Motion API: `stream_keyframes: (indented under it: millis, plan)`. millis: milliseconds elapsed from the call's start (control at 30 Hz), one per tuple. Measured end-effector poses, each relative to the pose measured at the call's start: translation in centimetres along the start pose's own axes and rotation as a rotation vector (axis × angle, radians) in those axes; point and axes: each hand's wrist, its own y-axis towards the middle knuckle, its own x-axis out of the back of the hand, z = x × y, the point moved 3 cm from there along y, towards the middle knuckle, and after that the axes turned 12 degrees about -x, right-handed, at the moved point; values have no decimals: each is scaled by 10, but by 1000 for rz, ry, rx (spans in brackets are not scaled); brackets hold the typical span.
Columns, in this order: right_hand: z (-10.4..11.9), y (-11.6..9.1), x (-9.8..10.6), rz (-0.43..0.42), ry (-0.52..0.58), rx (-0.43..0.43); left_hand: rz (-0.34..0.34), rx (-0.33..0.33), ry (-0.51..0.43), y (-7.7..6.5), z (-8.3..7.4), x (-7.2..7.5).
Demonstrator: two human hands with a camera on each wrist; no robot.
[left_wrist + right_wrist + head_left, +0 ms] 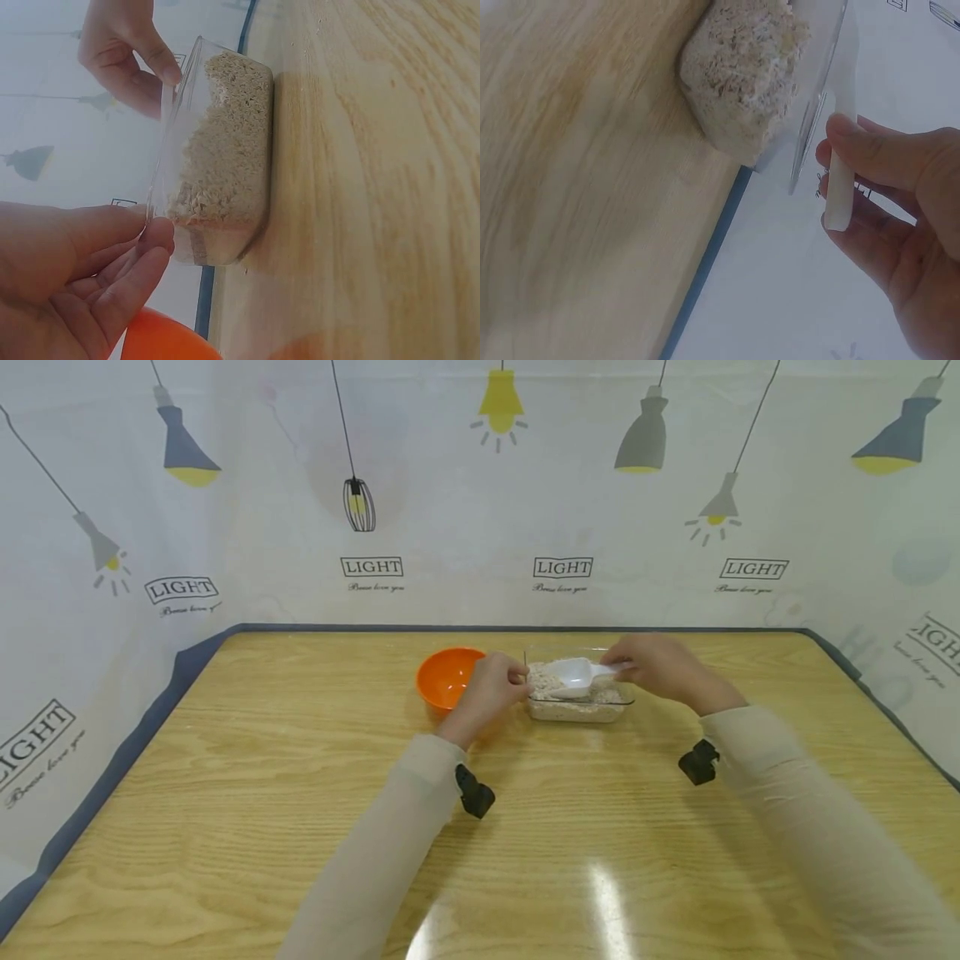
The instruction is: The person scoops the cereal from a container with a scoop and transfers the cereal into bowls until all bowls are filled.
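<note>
So the white scoop [576, 677] is at about 9 o'clock from the right hand [663, 668] in the head view, with its handle pointing back to 3 o'clock, into that hand. Its wide end is over the glass box [576, 715], in among the grain [542, 680]. The box itself sits at 3 o'clock from the left hand [491, 687], right up against it, and an orange bowl [444, 673] is at roughly 9 o'clock, partly hidden behind that same hand.

Grip-wise, the right hand has the scoop handle pinched between thumb and fingers, no gap there, and the tail end of the handle pokes out past the thumb in the right wrist view. Left hand is pinching too: thumb and fingertips are together on the rim of the box, near its corner.

As for looks, the scoop is plain smooth white with a rounded cup and a slim, straight handle. Can't really tell how much grain is in it or how deep it goes. The box is clear, so you can see the grain through the side: pale beige with darker specks, heaped unevenly. It all sits on a wooden table [300, 793].
</note>
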Motion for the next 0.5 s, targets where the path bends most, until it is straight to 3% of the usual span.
stream_keyframes:
  millis: [167, 500]
  plan:
    - [3, 2, -2, 26, 6, -27, -2, 39, 19, 1, 0, 1]
    - [2, -3, -4, 3, 38, -29, -17, 33, -6, -1, 1, 1]
